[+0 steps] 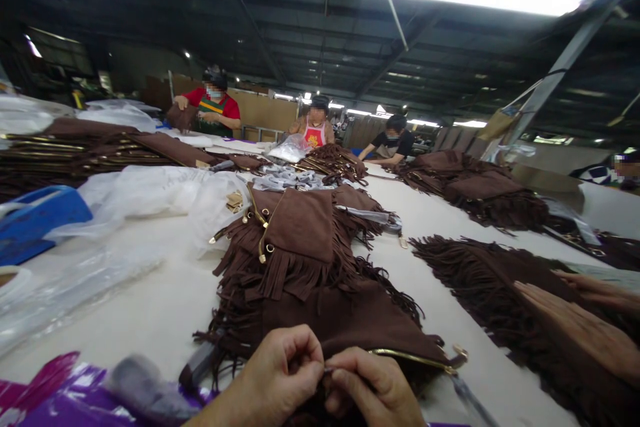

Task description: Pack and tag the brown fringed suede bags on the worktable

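At the bottom middle, my left hand [280,373] and my right hand [375,383] meet with fingertips pinched together. Whatever is between them is small and mostly hidden. Both hands are at the near edge of a dark brown fringed bag [345,313] lying flat, its gold zipper [415,357] running out to the right of my right hand. Farther up, a second brown fringed bag [300,223] overlaps it, with gold zipper pulls and rings on its left side. A grey wrapped piece [145,387] lies left of my left hand, blurred.
Another person's hands [575,320] press on a fringed brown piece [490,287] at right. Stacked brown pieces [80,153], clear plastic bags [165,193] and a blue tape dispenser [45,213] occupy the left. Purple plastic [75,393] lies near left. Several people work across the table.
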Available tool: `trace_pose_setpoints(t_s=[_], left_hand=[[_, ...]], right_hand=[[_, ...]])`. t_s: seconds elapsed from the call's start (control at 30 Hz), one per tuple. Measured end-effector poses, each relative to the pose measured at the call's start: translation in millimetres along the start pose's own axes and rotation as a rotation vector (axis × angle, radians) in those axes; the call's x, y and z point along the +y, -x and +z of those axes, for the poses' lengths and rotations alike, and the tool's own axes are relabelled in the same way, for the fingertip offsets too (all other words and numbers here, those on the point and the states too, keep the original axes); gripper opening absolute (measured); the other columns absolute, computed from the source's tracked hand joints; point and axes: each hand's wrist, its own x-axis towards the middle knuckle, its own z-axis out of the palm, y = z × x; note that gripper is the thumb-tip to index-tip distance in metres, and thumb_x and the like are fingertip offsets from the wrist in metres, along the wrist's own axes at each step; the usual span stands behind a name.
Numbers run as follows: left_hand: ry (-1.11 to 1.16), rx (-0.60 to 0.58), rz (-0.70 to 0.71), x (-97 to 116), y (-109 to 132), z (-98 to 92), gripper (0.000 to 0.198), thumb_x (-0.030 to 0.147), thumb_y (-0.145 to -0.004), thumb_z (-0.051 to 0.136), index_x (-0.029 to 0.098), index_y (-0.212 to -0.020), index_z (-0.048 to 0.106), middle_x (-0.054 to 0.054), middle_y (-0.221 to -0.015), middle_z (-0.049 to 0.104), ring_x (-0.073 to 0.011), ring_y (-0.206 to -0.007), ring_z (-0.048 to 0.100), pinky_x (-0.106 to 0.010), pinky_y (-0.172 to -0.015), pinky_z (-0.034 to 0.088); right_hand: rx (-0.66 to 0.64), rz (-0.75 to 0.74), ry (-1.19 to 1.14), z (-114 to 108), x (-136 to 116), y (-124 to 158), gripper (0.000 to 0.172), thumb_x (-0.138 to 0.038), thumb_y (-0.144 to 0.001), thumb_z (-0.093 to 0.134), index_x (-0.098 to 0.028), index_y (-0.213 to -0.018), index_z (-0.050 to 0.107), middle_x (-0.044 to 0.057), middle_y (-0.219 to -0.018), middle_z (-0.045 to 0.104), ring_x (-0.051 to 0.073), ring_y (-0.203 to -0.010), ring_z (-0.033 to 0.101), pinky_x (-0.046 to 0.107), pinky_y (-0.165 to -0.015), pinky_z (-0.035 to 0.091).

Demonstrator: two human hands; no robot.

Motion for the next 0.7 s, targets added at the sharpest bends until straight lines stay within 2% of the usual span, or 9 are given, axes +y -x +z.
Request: trace_pose_setpoints(t_s=[0.13, 0.27, 0.47, 0.63, 0.7], left_hand=[[-0.079, 0.002, 0.027, -0.8, 1.0, 2.2, 0.01, 0.021, -0.079, 0.05, 0.017, -0.071, 0.052, 0.006, -0.06, 0.046, -0.0095, -0.057, 0.039, -0.02, -0.052, 0.029], [-0.174, 0.016, 0.074, 0.8, 2.7, 3.5, 0.011, 0.02, -0.082, 0.047, 0.018, -0.07, 0.05, 0.006, -0.06, 0.045, -0.0097, -0.057, 0.04, -0.02, -0.053, 0.03], [-0.289, 0.036, 0.118, -4.2, 3.5, 3.5, 0.012, 0.017, -0.082, 0.045, 0.019, -0.07, 0.047, 0.005, -0.063, 0.046, -0.0106, -0.06, 0.043, -0.021, -0.055, 0.03], [-0.397, 0.045, 0.147, -7.5, -0.5, 5.9, 0.011, 0.016, -0.083, 0.044, 0.02, -0.072, 0.047, 0.004, -0.064, 0.05, -0.0113, -0.06, 0.046, -0.022, -0.056, 0.031], [-0.449, 0.048, 0.183, -3.5, -1.0, 5.3, 0.012, 0.015, -0.083, 0.044, 0.02, -0.072, 0.047, 0.004, -0.064, 0.051, -0.0116, -0.06, 0.048, -0.022, -0.056, 0.033]], right_hand=[[-0.053, -0.167, 0.236, -5.5, 0.2, -2.3, 0.033, -0.04, -0.099, 0.047, -0.02, -0.084, 0.069, 0.001, -0.064, 0.072, 0.013, -0.058, 0.065, 0.02, -0.061, 0.049], [-0.054, -0.28, 0.381, -7.4, -2.5, -4.0, 0.03, -0.034, -0.1, 0.044, -0.021, -0.083, 0.065, -0.001, -0.064, 0.069, 0.012, -0.058, 0.063, 0.019, -0.062, 0.046], [-0.077, -0.283, 0.417, -2.4, -4.8, -4.1, 0.03, -0.03, -0.099, 0.042, -0.021, -0.076, 0.06, -0.002, -0.062, 0.065, 0.011, -0.055, 0.06, 0.019, -0.058, 0.043], [-0.029, -0.269, 0.422, 2.5, -10.7, -10.9, 0.036, -0.03, -0.1, 0.04, -0.02, -0.072, 0.06, -0.002, -0.059, 0.061, 0.011, -0.053, 0.058, 0.019, -0.055, 0.044], [0.0, -0.291, 0.472, -3.2, -15.6, -5.9, 0.034, -0.031, -0.1, 0.039, -0.019, -0.082, 0.065, 0.001, -0.067, 0.065, 0.013, -0.061, 0.063, 0.019, -0.06, 0.048]])
